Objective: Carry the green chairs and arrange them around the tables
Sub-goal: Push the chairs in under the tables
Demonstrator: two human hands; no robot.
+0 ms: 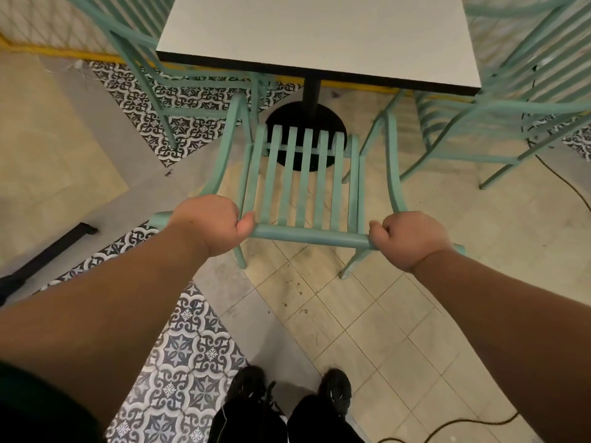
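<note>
A green slatted chair (300, 177) stands in front of me, its seat facing the white table (319, 36). My left hand (211, 223) grips the left end of the chair's top back rail. My right hand (407, 238) grips the right end of the same rail. The chair's front edge sits near the table's black round base (332, 119). Its rear legs touch the tiled floor just ahead of my hands.
Another green chair (166, 81) stands at the table's left side, and a third green chair (511, 116) at its right. A black cable (566, 183) runs over the floor on the right. A dark bar (54, 247) lies at the left. My black shoes (287, 398) are below.
</note>
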